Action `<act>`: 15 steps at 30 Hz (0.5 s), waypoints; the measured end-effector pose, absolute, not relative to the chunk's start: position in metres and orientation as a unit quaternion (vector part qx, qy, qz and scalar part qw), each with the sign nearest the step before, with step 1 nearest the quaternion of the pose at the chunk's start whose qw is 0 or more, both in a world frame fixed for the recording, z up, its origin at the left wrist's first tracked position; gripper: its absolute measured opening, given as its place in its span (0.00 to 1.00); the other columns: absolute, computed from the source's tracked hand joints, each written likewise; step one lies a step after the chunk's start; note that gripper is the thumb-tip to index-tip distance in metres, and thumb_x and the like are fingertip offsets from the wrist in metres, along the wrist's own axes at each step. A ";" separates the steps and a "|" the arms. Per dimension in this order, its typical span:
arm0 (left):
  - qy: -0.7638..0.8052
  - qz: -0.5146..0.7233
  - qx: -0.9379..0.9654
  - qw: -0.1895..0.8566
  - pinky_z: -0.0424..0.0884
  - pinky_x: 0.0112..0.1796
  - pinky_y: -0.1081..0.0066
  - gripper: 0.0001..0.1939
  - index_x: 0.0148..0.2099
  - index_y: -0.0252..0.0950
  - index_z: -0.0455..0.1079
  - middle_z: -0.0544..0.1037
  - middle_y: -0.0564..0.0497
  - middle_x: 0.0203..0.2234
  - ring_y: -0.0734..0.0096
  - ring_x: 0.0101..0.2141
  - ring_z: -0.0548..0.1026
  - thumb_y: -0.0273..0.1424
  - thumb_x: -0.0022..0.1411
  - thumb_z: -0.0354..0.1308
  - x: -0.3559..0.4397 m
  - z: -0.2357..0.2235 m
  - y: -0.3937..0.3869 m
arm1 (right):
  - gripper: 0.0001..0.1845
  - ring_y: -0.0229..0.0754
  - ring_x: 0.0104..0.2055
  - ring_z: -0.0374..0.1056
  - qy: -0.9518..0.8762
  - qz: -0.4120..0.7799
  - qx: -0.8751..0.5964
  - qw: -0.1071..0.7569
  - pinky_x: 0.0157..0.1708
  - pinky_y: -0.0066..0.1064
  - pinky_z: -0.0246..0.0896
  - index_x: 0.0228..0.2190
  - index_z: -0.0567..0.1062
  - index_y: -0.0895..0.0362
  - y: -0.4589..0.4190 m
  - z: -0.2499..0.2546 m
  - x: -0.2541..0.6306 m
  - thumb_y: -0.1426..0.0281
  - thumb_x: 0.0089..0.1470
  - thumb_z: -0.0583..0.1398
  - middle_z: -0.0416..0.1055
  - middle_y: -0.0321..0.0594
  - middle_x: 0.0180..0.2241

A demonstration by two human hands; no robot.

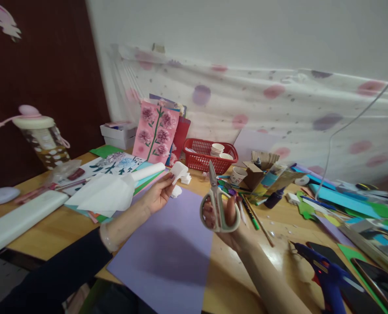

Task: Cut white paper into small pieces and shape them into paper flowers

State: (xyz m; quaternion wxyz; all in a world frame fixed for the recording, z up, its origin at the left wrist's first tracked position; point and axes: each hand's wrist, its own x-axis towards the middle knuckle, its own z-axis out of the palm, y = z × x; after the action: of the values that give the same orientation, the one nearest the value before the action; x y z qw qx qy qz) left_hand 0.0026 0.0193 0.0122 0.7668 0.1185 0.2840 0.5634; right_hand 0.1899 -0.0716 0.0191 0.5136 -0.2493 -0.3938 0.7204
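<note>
Pieces (186,179) seemingly cut; some paper (180,170) left
Paper pinched in left hand (161,192); scissors (217,201) gripped in right hand (232,234)

A crowded wooden table (228,274) stood before a dotted white cloth (233,93).
At the left stood a drink bottle (46,144) with a pink-topped lid; farther back, a pink flower picture (156,131) leaned upright beside a white box (118,137). A red basket (198,163) held white cups (217,149), with a patterned cup (238,176) near its right end. A blue glue gun (327,268) lay at the right, near a dark phone (379,279).
</note>
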 end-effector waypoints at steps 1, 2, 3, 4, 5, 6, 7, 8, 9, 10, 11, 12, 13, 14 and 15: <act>0.290 0.563 0.115 0.765 0.74 0.25 0.85 0.13 0.42 0.32 0.72 0.79 0.52 0.25 0.79 0.22 0.77 0.15 0.58 0.53 0.004 0.012 0.019 | 0.31 0.31 0.23 0.59 -0.378 0.749 -0.212 0.500 0.23 0.24 0.56 0.28 0.69 0.58 -0.076 0.020 0.185 0.42 0.36 0.62 0.63 0.33 0.24; 0.295 0.567 0.111 0.761 0.74 0.25 0.85 0.13 0.42 0.32 0.72 0.79 0.52 0.25 0.79 0.22 0.77 0.15 0.57 0.54 0.005 0.011 0.018 | 0.34 0.33 0.25 0.60 -0.369 0.775 -0.184 0.479 0.26 0.26 0.58 0.30 0.69 0.57 -0.080 0.022 0.182 0.40 0.34 0.61 0.64 0.34 0.26; 0.299 0.572 0.108 0.756 0.75 0.25 0.85 0.13 0.42 0.31 0.72 0.79 0.51 0.25 0.79 0.22 0.77 0.15 0.57 0.54 0.005 0.011 0.018 | 0.36 0.35 0.27 0.61 -0.366 0.794 -0.161 0.459 0.29 0.28 0.60 0.31 0.69 0.57 -0.083 0.024 0.179 0.38 0.33 0.59 0.64 0.36 0.28; 0.302 0.574 0.108 0.754 0.75 0.25 0.84 0.13 0.41 0.31 0.72 0.79 0.52 0.25 0.79 0.22 0.77 0.14 0.57 0.54 0.006 0.011 0.017 | 0.37 0.37 0.29 0.62 -0.366 0.806 -0.141 0.442 0.31 0.31 0.61 0.31 0.69 0.56 -0.086 0.026 0.178 0.37 0.34 0.57 0.65 0.37 0.30; 0.303 0.575 0.109 0.752 0.75 0.24 0.84 0.13 0.41 0.30 0.72 0.79 0.52 0.24 0.79 0.22 0.77 0.14 0.57 0.53 0.006 0.011 0.017 | 0.37 0.39 0.31 0.62 -0.368 0.815 -0.124 0.430 0.34 0.33 0.61 0.32 0.69 0.56 -0.089 0.029 0.177 0.36 0.35 0.56 0.65 0.39 0.31; 0.302 0.576 0.112 0.751 0.75 0.24 0.84 0.13 0.40 0.30 0.72 0.79 0.52 0.24 0.79 0.22 0.77 0.13 0.57 0.52 0.007 0.011 0.016 | 0.37 0.40 0.32 0.62 -0.372 0.819 -0.110 0.424 0.35 0.35 0.61 0.32 0.69 0.56 -0.090 0.030 0.177 0.36 0.37 0.54 0.65 0.40 0.32; 0.301 0.576 0.117 0.751 0.75 0.24 0.84 0.12 0.39 0.29 0.72 0.79 0.52 0.24 0.79 0.22 0.77 0.13 0.58 0.51 0.007 0.011 0.015 | 0.37 0.40 0.33 0.62 -0.375 0.820 -0.100 0.421 0.37 0.36 0.60 0.33 0.69 0.56 -0.091 0.031 0.177 0.36 0.38 0.53 0.65 0.40 0.33; 0.300 0.575 0.122 0.752 0.75 0.24 0.84 0.12 0.38 0.29 0.72 0.79 0.52 0.24 0.79 0.22 0.77 0.12 0.58 0.50 0.008 0.011 0.015 | 0.37 0.41 0.34 0.62 -0.378 0.821 -0.092 0.417 0.38 0.37 0.60 0.33 0.69 0.55 -0.091 0.030 0.177 0.36 0.39 0.53 0.65 0.41 0.34; 0.299 0.573 0.125 0.753 0.75 0.24 0.83 0.12 0.36 0.29 0.72 0.79 0.51 0.24 0.78 0.22 0.77 0.12 0.58 0.50 0.008 0.011 0.014 | 0.37 0.41 0.34 0.62 -0.380 0.823 -0.089 0.414 0.38 0.37 0.60 0.33 0.69 0.55 -0.090 0.029 0.177 0.35 0.39 0.52 0.66 0.41 0.34; 0.298 0.571 0.127 0.754 0.75 0.24 0.83 0.12 0.35 0.28 0.72 0.79 0.51 0.24 0.78 0.23 0.77 0.12 0.58 0.50 0.009 0.010 0.013 | 0.38 0.41 0.34 0.62 -0.380 0.824 -0.087 0.411 0.39 0.38 0.59 0.34 0.70 0.55 -0.089 0.028 0.177 0.35 0.39 0.51 0.66 0.42 0.34; 0.297 0.568 0.130 0.756 0.75 0.24 0.83 0.12 0.34 0.28 0.72 0.79 0.50 0.24 0.77 0.23 0.78 0.12 0.58 0.50 0.009 0.010 0.012 | 0.39 0.41 0.34 0.62 -0.379 0.825 -0.089 0.410 0.39 0.38 0.59 0.34 0.70 0.56 -0.088 0.026 0.177 0.34 0.38 0.50 0.66 0.41 0.34; 0.297 0.564 0.133 0.759 0.75 0.24 0.82 0.12 0.33 0.27 0.72 0.79 0.49 0.24 0.77 0.23 0.78 0.12 0.58 0.50 0.010 0.010 0.011 | 0.39 0.41 0.33 0.63 -0.378 0.825 -0.091 0.409 0.39 0.38 0.59 0.34 0.70 0.56 -0.087 0.024 0.177 0.34 0.38 0.50 0.66 0.41 0.34; 0.298 0.561 0.137 0.760 0.75 0.24 0.82 0.12 0.33 0.27 0.72 0.79 0.49 0.24 0.76 0.23 0.78 0.12 0.57 0.50 0.011 0.009 0.010 | 0.40 0.41 0.33 0.63 -0.376 0.825 -0.093 0.411 0.40 0.38 0.59 0.34 0.70 0.56 -0.086 0.023 0.177 0.34 0.38 0.49 0.66 0.41 0.34; 0.297 0.558 0.140 0.762 0.75 0.24 0.82 0.11 0.33 0.27 0.72 0.79 0.49 0.24 0.76 0.23 0.78 0.12 0.57 0.50 0.011 0.010 0.009 | 0.40 0.41 0.33 0.63 -0.375 0.825 -0.096 0.412 0.40 0.38 0.59 0.34 0.70 0.56 -0.085 0.022 0.177 0.34 0.38 0.49 0.66 0.41 0.34; 0.296 0.556 0.145 0.763 0.75 0.24 0.82 0.11 0.33 0.27 0.72 0.79 0.49 0.25 0.76 0.23 0.78 0.12 0.57 0.51 0.011 0.010 0.008 | 0.40 0.41 0.33 0.63 -0.374 0.825 -0.099 0.412 0.40 0.38 0.59 0.34 0.70 0.56 -0.085 0.021 0.177 0.34 0.39 0.49 0.66 0.41 0.34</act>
State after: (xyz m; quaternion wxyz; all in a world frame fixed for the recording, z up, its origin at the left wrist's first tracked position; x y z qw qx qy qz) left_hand 0.0115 0.0080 0.0099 0.7627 0.1445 0.2962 0.5565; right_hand 0.1770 -0.0852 0.0210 0.4122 -0.0986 -0.3739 0.8250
